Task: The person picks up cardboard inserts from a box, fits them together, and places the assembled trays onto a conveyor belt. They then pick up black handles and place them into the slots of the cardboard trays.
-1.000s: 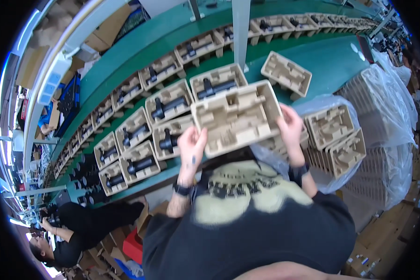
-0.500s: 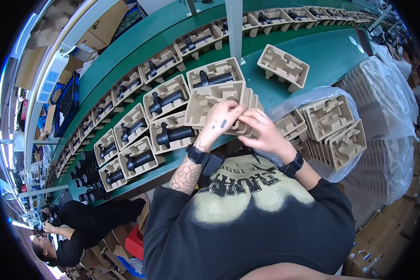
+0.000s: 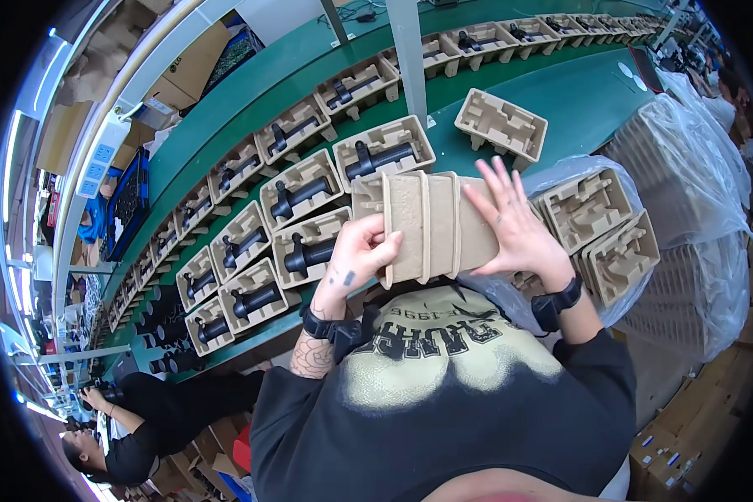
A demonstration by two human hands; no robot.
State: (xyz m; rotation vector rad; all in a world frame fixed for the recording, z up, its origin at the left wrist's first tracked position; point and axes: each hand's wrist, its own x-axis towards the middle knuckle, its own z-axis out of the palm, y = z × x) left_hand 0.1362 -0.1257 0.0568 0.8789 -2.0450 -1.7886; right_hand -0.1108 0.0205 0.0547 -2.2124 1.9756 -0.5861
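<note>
A short stack of nested tan moulded-pulp trays is held on its side in front of my chest. My left hand grips its left end, with the thumb over the rim. At the right end, my right hand is open, fingers spread, palm toward the stack; whether it touches is hard to tell. To the left, several pulp trays on the green bench each hold a black cylindrical part with a ring-like collar, such as the nearest filled tray and another behind it.
One tray without a part sits beyond my right hand. More stacked trays stand in plastic at the right, beside tall wrapped stacks. A metal post rises from the bench. A line of filled trays curves behind. Another person works at lower left.
The stack has turned so its outer sides face up. My right hand has left the left hand's side, moved right and spread its fingers. My left hand has shifted left and down.
</note>
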